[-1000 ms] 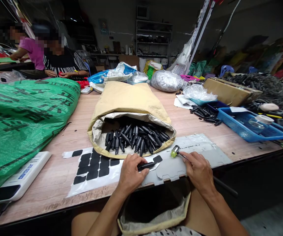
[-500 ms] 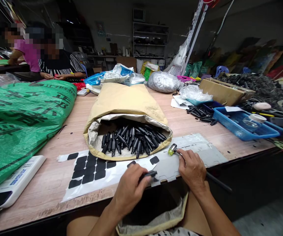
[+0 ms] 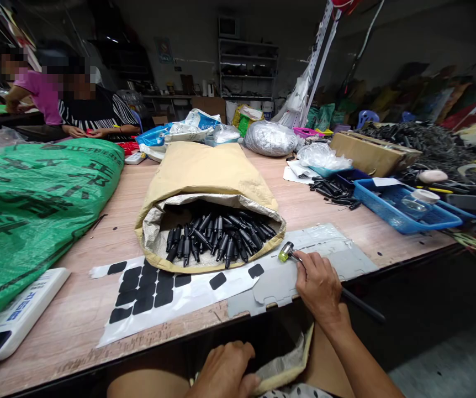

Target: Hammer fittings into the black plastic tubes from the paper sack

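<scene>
My right hand is wrapped round a small hammer with a metal and yellow-green head. Its head lies over the grey board, and its dark handle sticks out behind my wrist. My left hand is below the table edge, over the mouth of a paper sack on my lap. Its thumb is apart from the fingers and no part shows in it. A larger tan sack lies on the table, its mouth full of black tube-like parts. Before it is a white sheet with black rounded-square stickers.
On the left lie a green woven bag and a white electronic device. To the right are a blue basket, loose black parts and a cardboard box. Two people sit at the far left.
My left hand has dropped from the board edge to the lap sack, and the black part it held is out of sight. My right hand keeps the hammer in nearly the same place.
</scene>
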Motion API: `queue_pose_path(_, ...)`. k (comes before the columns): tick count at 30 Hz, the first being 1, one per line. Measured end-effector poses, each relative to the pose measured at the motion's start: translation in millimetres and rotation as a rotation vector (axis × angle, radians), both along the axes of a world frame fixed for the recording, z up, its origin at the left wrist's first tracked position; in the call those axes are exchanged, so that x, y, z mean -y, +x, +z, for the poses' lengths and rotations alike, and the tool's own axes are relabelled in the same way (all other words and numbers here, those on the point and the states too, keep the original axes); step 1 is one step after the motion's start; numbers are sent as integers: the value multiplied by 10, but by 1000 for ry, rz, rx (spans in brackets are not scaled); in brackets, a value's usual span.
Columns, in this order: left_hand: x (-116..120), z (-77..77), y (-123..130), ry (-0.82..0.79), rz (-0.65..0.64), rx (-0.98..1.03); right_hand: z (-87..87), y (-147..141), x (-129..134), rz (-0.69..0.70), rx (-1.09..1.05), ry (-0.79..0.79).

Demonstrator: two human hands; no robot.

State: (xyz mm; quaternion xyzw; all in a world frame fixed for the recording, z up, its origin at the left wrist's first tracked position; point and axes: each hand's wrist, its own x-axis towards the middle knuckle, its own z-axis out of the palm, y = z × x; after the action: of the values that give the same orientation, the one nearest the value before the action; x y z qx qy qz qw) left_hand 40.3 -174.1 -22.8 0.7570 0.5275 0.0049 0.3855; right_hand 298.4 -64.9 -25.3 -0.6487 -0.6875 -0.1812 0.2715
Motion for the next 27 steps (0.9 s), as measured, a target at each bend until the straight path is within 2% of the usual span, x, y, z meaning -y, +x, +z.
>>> queue_pose_path(2,-127,237,11,63,24,128,4,-7,1,-4,-3,0)
queue_pose_path(4,-345,436,11,216,161,175,10,-17,4,-11,-5,3)
queue_pose_path(6,-619,546,-8,435,334,123,17,-26,8,-15,-4,9)
queue_pose_path(8,-888,569,-36,620,462,23,23,-32,10,-16,-3,16)
queue_pose_path(10,-1101,543,-55,705,522,-81,24,-33,10,-16,-3,19)
queue_pose_path(13,-1272,503,-61,687,562,-177,16,-28,3,-14,-5,21)
queue_pose_path(17,-1275,538,-111,594,595,-161,5,-22,-9,-18,-6,18)
queue_pose_path(20,-1166,586,-199,649,555,-75,9,-29,-8,-23,-10,14)
queue_pose_path(22,-1067,587,-244,699,425,17,13,-39,-1,-23,-15,12)
queue_pose_path(25,-938,508,-261,650,221,114,12,-41,6,-24,-27,6)
queue_pose_path(27,-894,416,-253,607,194,164,10,-22,4,-14,-43,-5)
